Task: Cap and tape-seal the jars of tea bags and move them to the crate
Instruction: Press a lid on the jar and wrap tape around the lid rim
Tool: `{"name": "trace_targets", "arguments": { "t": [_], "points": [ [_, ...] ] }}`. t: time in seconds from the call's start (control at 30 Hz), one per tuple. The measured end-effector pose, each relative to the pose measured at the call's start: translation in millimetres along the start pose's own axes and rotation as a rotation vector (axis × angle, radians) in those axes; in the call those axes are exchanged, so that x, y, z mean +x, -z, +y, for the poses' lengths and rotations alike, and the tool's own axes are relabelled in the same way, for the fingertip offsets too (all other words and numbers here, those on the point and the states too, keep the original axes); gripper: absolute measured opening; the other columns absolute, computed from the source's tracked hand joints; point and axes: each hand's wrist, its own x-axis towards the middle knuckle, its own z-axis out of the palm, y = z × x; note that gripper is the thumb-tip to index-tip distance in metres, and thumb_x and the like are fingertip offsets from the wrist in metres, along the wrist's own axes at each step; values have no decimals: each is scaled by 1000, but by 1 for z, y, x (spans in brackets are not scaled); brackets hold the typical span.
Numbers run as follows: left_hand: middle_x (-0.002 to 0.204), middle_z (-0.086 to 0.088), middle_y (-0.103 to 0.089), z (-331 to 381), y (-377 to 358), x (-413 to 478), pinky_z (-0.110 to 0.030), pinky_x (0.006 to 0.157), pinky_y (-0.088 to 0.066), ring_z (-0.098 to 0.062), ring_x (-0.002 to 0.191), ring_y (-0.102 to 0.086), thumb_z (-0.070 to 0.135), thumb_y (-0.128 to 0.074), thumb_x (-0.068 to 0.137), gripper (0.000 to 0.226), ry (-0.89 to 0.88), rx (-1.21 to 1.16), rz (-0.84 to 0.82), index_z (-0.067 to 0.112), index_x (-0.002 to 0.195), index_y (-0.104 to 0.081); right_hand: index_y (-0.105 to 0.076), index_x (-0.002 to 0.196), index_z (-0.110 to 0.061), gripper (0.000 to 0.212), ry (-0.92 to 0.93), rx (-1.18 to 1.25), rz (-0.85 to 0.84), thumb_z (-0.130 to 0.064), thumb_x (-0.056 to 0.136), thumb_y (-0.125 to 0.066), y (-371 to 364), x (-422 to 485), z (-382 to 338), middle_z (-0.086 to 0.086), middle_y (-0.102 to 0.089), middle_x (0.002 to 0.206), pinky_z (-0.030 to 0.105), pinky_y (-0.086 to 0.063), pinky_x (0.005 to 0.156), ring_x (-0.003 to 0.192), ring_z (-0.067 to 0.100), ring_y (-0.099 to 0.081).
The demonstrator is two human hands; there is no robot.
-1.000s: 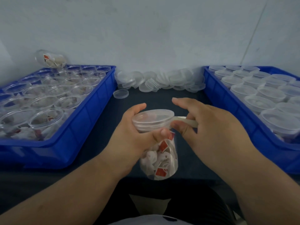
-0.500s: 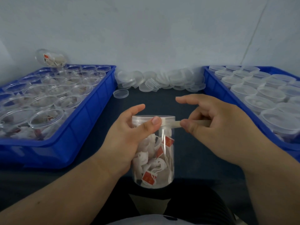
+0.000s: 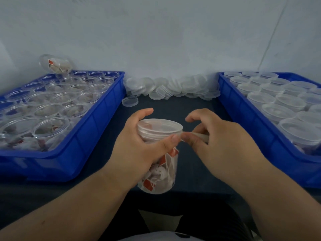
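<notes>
1. The jar (image 3: 169,171) is a clear, smooth-walled plastic cylinder. It is capped with a round translucent lid (image 3: 159,126) that has a ridged rim.
2. White tea bags (image 3: 157,172) with strings and red paper tags fill it loosely.
3. It is held tilted over the near part of the dark counter (image 3: 191,108), between two blue plastic crates.
4. The left crate (image 3: 97,129) carries rows of open jars (image 3: 73,110) with tea bags inside. One more jar (image 3: 55,64) lies on its side on top at the far corner.
5. The right crate (image 3: 246,129) carries capped jars (image 3: 278,110).
6. A heap of loose lids (image 3: 173,87) sits at the back of the counter against the pale wall, with a single lid (image 3: 130,102) apart from it.
7. The left hand (image 3: 137,150) has a full grip on the jar: fingers curl behind the neck and the thumb crosses the front just under the lid.
8. The right hand (image 3: 220,145) has a narrow grip, pinching a pale strip of tape (image 3: 199,136) that reaches the lid's rim beside the left thumb.
</notes>
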Motion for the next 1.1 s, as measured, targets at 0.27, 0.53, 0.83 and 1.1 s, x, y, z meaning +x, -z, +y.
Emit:
{"name": "trace_targets", "arguments": {
  "t": [0.27, 0.53, 0.83, 1.1],
  "points": [
    [112, 42, -55, -5, 5, 2, -3, 69, -49, 15, 102, -59, 80, -74, 43, 81, -33, 127, -9, 60, 117, -47, -50, 96, -50, 6, -51, 392, -358, -44, 95, -51, 8, 2, 12, -19, -72, 78, 15, -43, 48, 50, 2, -49],
    [111, 35, -60, -7, 2, -1, -4, 69, -49, 10, 98, -64, 77, -77, 44, 73, -60, 121, -7, 55, 109, -52, -66, 99, -45, 24, 20, 170, -107, -49, 83, -49, 2, -1, 11, -28, -65, 82, 16, -49, 61, 75, -3, -62],
    [102, 22, -63, 4, 0, -9, -2, 76, -45, 12, 101, -59, 73, -81, 45, 71, -166, 223, 59, 42, 102, -51, -71, 90, -37, 12, 41, 168, 138, -43, 88, -60, -21, -1, 11, -18, -68, 77, 30, -54, 63, 74, 3, -64],
    [107, 21, -71, 35, -14, -10, -13, 78, -54, 2, 99, -70, 60, -87, 51, 63, -223, 105, -180, 54, 105, -54, -63, 112, -36, 23, -441, 105, 167, -46, 98, -48, -22, 49, 101, -16, -66, 91, 23, -43, 62, 75, 4, -58]
  ]
}}
